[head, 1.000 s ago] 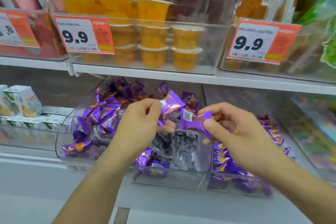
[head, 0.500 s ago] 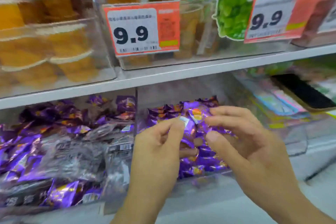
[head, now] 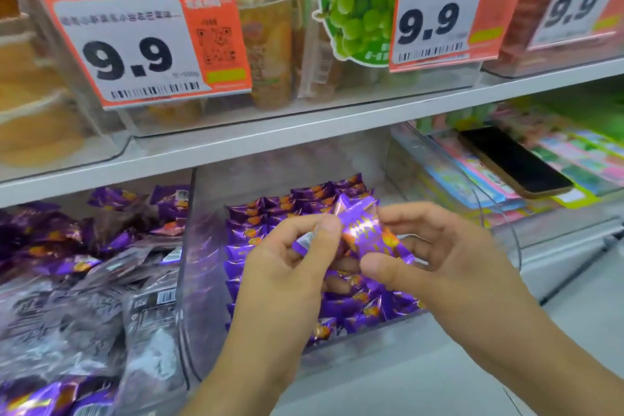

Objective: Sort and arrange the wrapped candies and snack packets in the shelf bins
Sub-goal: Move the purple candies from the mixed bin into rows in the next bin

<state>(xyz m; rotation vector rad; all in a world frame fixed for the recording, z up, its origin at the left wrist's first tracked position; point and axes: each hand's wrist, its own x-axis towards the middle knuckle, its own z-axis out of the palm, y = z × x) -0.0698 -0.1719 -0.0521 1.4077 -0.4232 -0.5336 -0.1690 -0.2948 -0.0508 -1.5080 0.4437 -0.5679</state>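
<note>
A purple wrapped candy (head: 366,233) is held over the middle clear bin (head: 189,280), which holds rows of the same purple candies (head: 270,213). My right hand (head: 439,267) pinches that candy between thumb and fingers. My left hand (head: 287,277) pinches a second purple candy (head: 304,241) by its end, right beside the first. The bin to the left (head: 101,297) is heaped with purple candies and grey-black snack packets.
The white shelf board (head: 270,135) above carries clear bins with 9.9 price tags (head: 141,44) and fruit cups. A black phone (head: 513,162) lies on colourful packets in the right-hand bin. White shelf edge (head: 388,378) runs below my hands.
The view has swung right, from the left bin to the middle one. Both hands carried their candies over that bin, and the right hand's candy now stands up between them.
</note>
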